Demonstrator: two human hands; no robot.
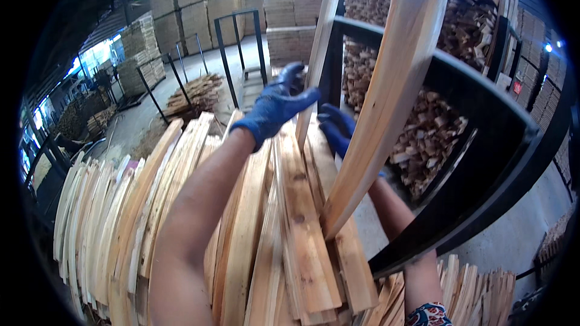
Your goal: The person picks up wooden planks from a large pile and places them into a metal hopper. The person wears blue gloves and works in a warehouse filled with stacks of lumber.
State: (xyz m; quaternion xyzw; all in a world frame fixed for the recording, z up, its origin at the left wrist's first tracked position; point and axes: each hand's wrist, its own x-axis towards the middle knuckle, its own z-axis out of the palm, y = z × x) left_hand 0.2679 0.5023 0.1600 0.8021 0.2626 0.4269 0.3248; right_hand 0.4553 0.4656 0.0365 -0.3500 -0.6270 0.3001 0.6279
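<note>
My left hand [275,107], in a blue glove, is beside a narrow upright board [320,42], thumb and fingers apart and not closed round it. A wider pale board [389,84] stands tilted close in front of me, its lower end over the pile of boards [296,205]. Behind that wide board is my right hand [336,128], also gloved in blue. Its fingers stretch out past the board's left edge, while the palm is mostly hidden. Several long boards lie side by side under my arms.
A black metal frame [483,90] rises close on the right. Beyond it are stacked short wood pieces [423,139]. More boards [471,284] lie at the lower right. Farther off are an upright metal rack [238,15], a low wood pile [193,95] between posts, and tall lumber stacks [193,24].
</note>
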